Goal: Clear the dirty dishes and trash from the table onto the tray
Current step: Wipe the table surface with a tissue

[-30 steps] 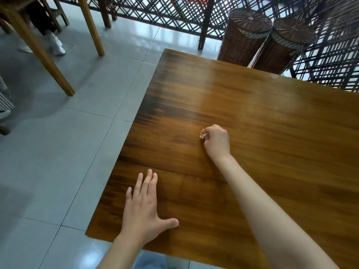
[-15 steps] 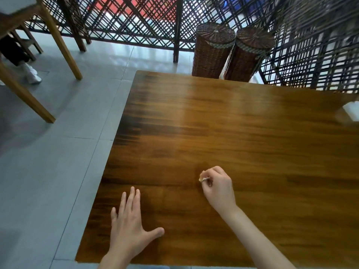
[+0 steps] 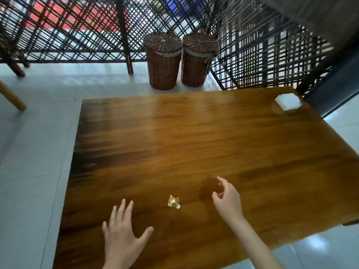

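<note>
Scrap [image 3: 173, 202] on counter [image 3: 194, 144], between hands | left hand [image 3: 122, 232] flat, fingers spread | right hand [image 3: 227, 199] loosely curled, holding nothing

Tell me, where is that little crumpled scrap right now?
The scrap lies on the table near its front edge, between the left hand and right hand, touching neither.

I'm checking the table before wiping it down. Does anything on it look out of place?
Yes: a small crumpled scrap lies loose on the table between both hands, held by neither. No tray is in view.
</note>
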`<state>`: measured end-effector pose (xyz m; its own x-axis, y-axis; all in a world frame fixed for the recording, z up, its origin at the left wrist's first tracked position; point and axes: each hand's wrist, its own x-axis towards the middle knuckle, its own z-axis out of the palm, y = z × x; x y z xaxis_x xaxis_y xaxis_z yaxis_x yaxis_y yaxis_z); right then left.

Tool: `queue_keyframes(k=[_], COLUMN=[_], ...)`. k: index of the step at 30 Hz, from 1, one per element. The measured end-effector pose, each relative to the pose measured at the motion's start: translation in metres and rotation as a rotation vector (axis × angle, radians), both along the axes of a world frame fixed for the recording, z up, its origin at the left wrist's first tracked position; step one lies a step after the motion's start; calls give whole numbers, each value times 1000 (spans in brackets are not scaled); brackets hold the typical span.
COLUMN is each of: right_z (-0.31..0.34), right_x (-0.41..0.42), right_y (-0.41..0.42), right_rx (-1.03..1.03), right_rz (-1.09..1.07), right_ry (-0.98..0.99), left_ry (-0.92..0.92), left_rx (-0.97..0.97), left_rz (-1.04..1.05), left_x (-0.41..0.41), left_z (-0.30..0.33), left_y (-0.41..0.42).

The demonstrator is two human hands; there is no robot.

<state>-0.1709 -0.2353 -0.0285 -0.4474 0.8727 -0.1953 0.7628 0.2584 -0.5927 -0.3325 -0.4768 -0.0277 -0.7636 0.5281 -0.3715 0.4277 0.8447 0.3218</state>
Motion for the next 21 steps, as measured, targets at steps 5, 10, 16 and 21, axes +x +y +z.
queue_keyframes(k=[5, 10, 16, 21], right_z=[10, 18, 18, 12], right_x=[39, 71, 105, 141], right_y=[36, 78, 152, 245], right_rx=[-78, -115, -136, -100], right_rz=[-121, -204, -223, -139], right_ry=[-84, -94, -68, -75], left_ry=[5, -34, -16, 64], left_rx=[62, 89, 68, 117], left_rz=[-167, -298, -373, -350], left_x=[0, 15, 45, 93], left_z=[14, 12, 7, 0], left_y=[62, 117, 200, 293])
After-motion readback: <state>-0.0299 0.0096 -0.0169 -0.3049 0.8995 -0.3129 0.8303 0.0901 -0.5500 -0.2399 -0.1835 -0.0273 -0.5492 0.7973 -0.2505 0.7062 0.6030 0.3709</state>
